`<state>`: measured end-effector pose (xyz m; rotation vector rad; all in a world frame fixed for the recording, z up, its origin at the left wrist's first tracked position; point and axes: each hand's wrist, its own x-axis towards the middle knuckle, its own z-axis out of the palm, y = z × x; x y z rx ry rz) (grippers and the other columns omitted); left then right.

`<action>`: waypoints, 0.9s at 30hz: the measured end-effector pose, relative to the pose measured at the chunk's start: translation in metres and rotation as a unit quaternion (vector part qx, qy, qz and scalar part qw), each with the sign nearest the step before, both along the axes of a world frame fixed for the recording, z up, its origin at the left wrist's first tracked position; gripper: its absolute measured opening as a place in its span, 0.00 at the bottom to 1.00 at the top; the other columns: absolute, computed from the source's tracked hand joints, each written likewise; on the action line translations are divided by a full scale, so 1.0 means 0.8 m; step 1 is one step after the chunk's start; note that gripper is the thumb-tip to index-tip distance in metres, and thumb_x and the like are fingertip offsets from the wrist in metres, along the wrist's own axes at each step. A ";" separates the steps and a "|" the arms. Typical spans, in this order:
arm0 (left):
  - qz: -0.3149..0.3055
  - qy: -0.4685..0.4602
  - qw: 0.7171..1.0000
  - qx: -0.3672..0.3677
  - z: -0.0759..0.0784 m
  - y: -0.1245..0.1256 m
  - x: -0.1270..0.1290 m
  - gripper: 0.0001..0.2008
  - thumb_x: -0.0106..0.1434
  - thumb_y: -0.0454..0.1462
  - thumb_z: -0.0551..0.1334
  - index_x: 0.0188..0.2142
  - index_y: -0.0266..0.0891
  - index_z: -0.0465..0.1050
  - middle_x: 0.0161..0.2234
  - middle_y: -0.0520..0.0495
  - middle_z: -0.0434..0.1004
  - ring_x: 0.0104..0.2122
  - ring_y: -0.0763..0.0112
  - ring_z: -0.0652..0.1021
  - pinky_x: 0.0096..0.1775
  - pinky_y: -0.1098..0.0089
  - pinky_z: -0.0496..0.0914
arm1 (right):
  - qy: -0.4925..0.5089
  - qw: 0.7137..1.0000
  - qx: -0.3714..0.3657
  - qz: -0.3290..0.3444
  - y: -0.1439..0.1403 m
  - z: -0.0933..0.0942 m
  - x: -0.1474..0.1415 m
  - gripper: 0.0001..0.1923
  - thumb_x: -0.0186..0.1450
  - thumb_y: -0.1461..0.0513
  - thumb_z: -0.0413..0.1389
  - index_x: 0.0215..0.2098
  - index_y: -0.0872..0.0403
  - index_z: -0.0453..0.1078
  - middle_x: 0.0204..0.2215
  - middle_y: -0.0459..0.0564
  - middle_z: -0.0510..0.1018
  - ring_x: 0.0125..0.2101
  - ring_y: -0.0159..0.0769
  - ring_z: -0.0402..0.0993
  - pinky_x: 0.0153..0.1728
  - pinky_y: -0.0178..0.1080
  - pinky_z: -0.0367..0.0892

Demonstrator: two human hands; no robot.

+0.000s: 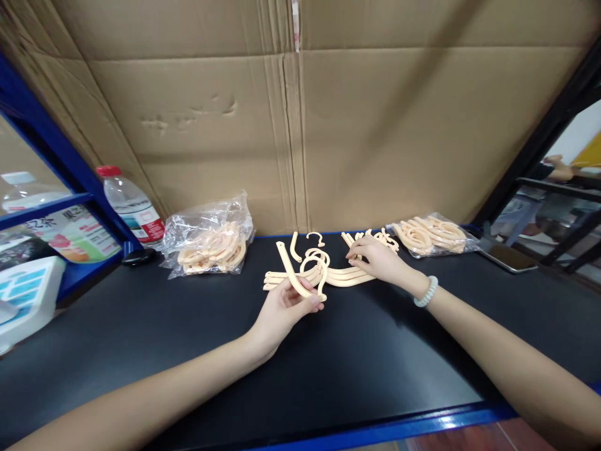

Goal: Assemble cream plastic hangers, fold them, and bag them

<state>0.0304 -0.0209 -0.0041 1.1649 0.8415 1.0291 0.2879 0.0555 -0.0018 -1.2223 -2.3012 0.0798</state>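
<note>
My left hand [290, 312] is raised over the near side of the table, its fingers closed on a cream plastic hanger part [292, 270], a curved arm with a hook joined at its lower end. Behind it lie several cream hangers [350, 275] stacked with their hooks together. My right hand [379, 260] is farther back, with fingers bent down and pinched at a loose hanger arm beside a pile of loose hanger parts [385, 239]; the fingers partly cover it. A single hanger arm [295, 248] and a loose hook [315, 238] lie behind the stack.
Clear plastic bags of cream hanger parts lie at the left [213, 247] and right [429, 235]. A red-capped bottle [134, 207] leans at the left by the blue frame. A phone [509, 255] lies far right. Cardboard [399, 125] walls the back. Another person's hand [559, 169] shows beyond the right frame.
</note>
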 end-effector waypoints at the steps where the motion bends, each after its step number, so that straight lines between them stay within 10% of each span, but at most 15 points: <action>1: 0.000 0.000 1.000 0.000 0.000 0.000 0.000 0.16 0.51 0.37 0.72 0.34 0.36 0.67 0.28 0.51 0.77 0.29 0.72 0.79 0.38 0.69 0.73 | -0.007 1.000 0.002 -0.001 0.002 -0.001 -0.002 0.09 0.61 0.66 0.55 0.32 0.53 0.78 0.34 0.54 0.77 0.41 0.45 0.68 0.44 0.47 0.64; 8: 0.012 -0.002 1.000 0.002 0.001 -0.001 0.001 0.16 0.50 0.37 0.72 0.33 0.37 0.68 0.28 0.51 0.77 0.29 0.71 0.79 0.37 0.68 0.72 | 0.021 1.000 0.015 -0.008 0.011 0.000 -0.012 0.11 0.62 0.67 0.53 0.28 0.52 0.76 0.34 0.54 0.78 0.40 0.45 0.70 0.45 0.48 0.63; 12: 0.009 -0.006 1.000 0.005 0.000 0.000 0.000 0.15 0.51 0.37 0.72 0.34 0.37 0.68 0.28 0.51 0.77 0.29 0.72 0.78 0.37 0.69 0.72 | 0.199 0.979 -0.032 -0.041 -0.007 0.013 -0.018 0.10 0.66 0.61 0.50 0.37 0.52 0.73 0.27 0.49 0.77 0.26 0.37 0.73 0.33 0.42 0.68; 18: 0.012 -0.017 1.000 0.019 -0.006 0.002 -0.002 0.15 0.52 0.36 0.71 0.34 0.37 0.67 0.29 0.51 0.77 0.31 0.73 0.77 0.38 0.70 0.71 | 0.507 0.844 -0.172 0.029 -0.059 0.039 -0.051 0.13 0.61 0.52 0.59 0.37 0.53 0.73 0.40 0.53 0.78 0.36 0.39 0.77 0.38 0.41 0.71; 27: 0.005 -0.012 0.999 0.052 -0.009 0.005 -0.004 0.15 0.53 0.35 0.71 0.34 0.37 0.66 0.31 0.51 0.76 0.32 0.73 0.76 0.40 0.69 0.70 | 0.657 0.696 -0.290 0.009 -0.081 0.022 -0.078 0.22 0.50 0.64 0.68 0.43 0.49 0.72 0.42 0.47 0.74 0.37 0.33 0.75 0.41 0.38 0.70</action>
